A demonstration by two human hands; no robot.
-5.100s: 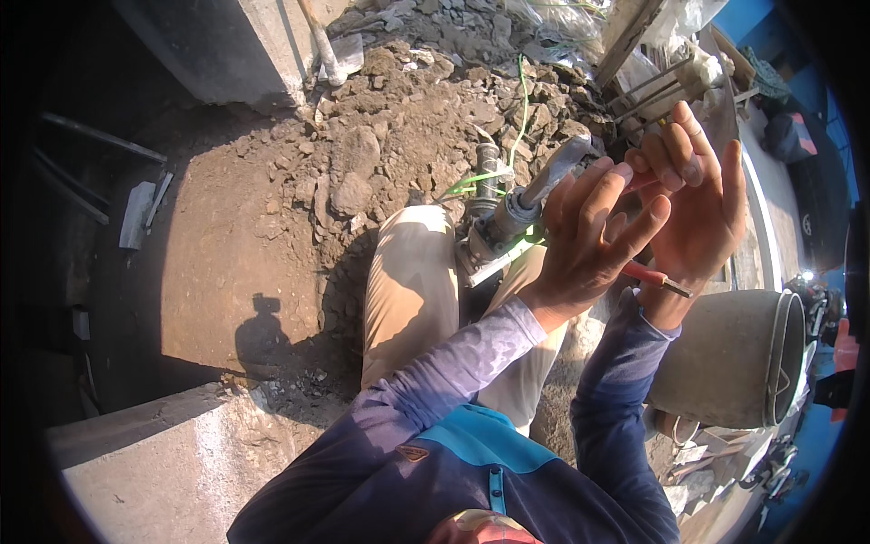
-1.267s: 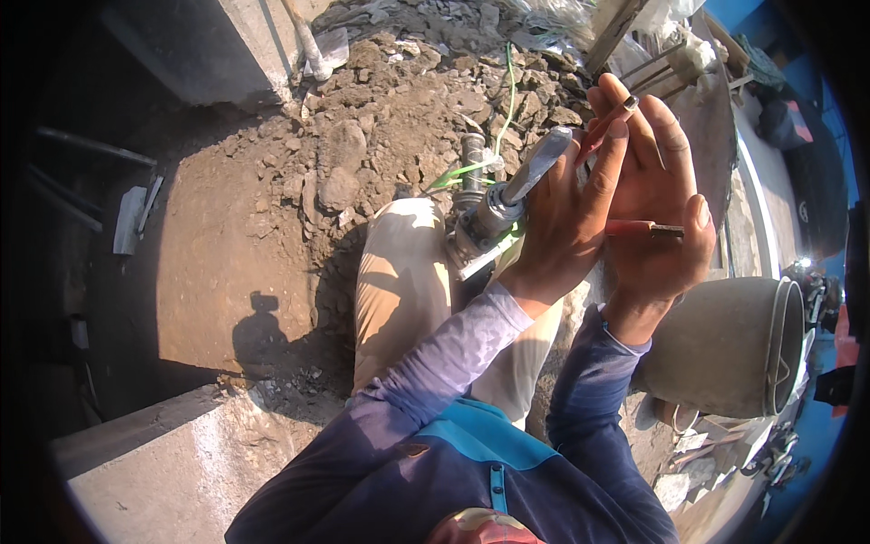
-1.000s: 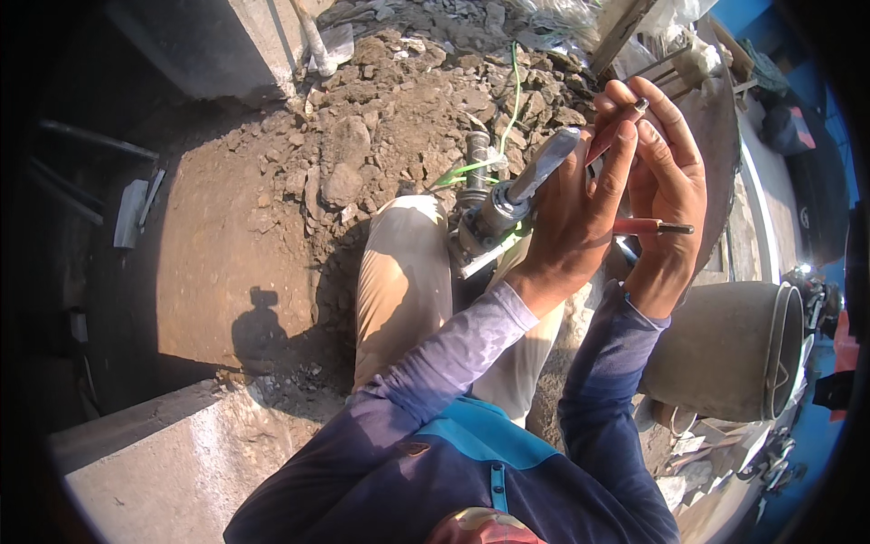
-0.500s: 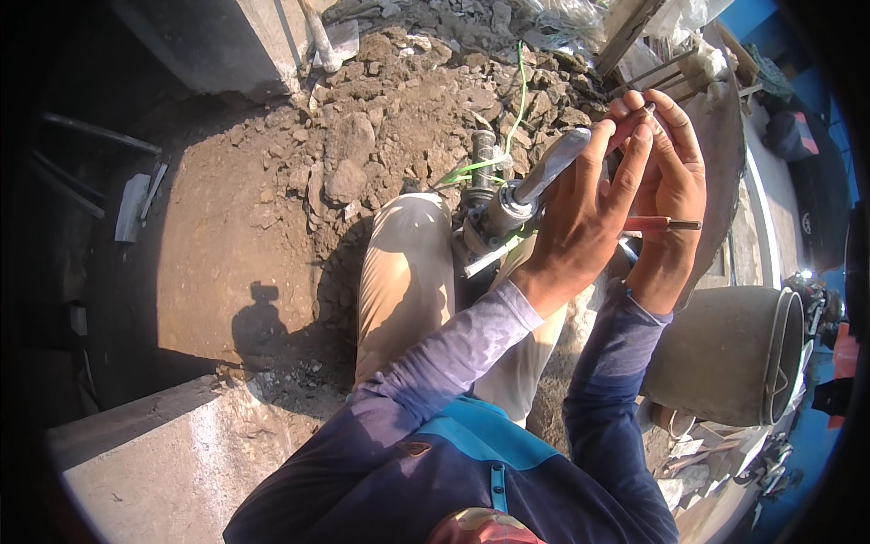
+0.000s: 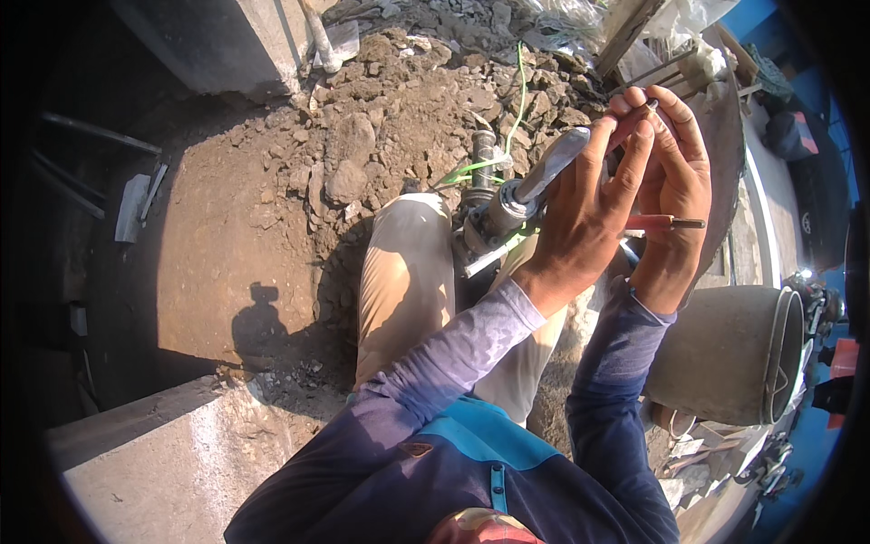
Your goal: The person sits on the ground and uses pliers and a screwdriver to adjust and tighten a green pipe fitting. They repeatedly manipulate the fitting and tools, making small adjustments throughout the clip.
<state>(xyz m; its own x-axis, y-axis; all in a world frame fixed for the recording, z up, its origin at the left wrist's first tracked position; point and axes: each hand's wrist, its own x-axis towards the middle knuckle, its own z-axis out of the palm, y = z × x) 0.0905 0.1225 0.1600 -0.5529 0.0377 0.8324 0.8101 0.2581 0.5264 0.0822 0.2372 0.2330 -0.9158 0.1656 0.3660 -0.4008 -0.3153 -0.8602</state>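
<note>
My left hand [image 5: 580, 213] and my right hand [image 5: 675, 186] meet at the upper right with their fingers closed together. Between the fingertips is a small reddish piece with a dark tip [image 5: 649, 108], mostly covered; its kind is not clear. A slim red rod with a dark metal end [image 5: 666, 222] sticks out from under my left hand and crosses the heel of my right hand. Left of my hands, a shiny flat metal bar [image 5: 555, 163] rises from a grey metal tool [image 5: 507, 213] between my knees. A bright green cord [image 5: 471, 169] is tied around the tool's upright grip [image 5: 484, 150].
Broken soil and rocks [image 5: 353, 150] lie ahead. A concrete block [image 5: 217, 36] stands at the far left, another [image 5: 172, 444] at the near left. To my right a grey bucket [image 5: 716, 358] lies on its side near scraps. A wooden board [image 5: 630, 32] leans at the far right.
Both hands have shifted very slightly to the right with the red pieces, keeping the same grip. Nothing else has visibly moved.
</note>
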